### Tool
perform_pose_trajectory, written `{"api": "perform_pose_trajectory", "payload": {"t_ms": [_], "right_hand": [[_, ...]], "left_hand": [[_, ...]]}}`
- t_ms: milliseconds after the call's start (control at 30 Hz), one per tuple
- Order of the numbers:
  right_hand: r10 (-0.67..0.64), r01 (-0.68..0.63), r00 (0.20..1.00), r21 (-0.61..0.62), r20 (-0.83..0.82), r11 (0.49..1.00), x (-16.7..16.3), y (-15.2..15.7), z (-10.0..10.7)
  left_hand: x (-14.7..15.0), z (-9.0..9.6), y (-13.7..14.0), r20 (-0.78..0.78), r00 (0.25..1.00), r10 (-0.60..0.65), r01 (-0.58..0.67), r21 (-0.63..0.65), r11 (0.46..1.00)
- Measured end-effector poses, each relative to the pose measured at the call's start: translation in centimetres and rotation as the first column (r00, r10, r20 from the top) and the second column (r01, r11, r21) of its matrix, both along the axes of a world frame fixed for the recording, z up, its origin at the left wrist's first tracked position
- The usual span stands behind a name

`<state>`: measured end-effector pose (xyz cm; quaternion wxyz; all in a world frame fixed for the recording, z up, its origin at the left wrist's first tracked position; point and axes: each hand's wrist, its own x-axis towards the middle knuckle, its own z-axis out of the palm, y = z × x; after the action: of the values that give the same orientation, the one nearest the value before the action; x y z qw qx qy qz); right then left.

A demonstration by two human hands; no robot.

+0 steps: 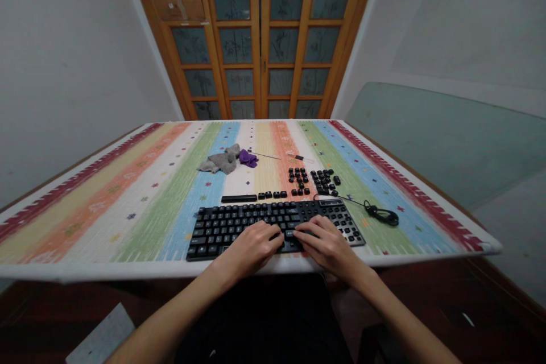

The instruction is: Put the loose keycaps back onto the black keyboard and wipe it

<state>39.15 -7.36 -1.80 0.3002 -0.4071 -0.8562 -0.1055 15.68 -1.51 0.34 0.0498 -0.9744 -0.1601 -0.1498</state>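
As forearms (183,307) converge, left hand (255,243), right hand (325,244) curled over black keyboard (239,223), grips unclear.

Nothing legible, the markings (218,239) on the black keyboard (239,220) too small.

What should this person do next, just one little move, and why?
Perhaps finish with the key between the left hand and right hand before reaching elsewhere. Both hands meet there on the keyboard, and its right end looks bare of caps while loose keycaps lie behind it. Whether the key is being pressed or pulled, I can't tell.
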Motion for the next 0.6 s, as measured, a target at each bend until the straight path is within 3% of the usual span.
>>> {"api": "perform_pose_trajectory", "payload": {"t_ms": [300,600], "right_hand": [[-0.023,0.020,0.997,0.039,0.080,0.999,-0.5,-0.3,-0.1],[-0.123,0.125,0.988,0.012,-0.091,0.992,-1.9,-0.7,-0.8]], "left_hand": [[0.1,-0.1,0.0,0.003,1.000,0.006,-0.006,0.003,1.000],[0.0,-0.3,-0.1,-0.003,1.000,0.015,-0.016,-0.032,0.999]]}}
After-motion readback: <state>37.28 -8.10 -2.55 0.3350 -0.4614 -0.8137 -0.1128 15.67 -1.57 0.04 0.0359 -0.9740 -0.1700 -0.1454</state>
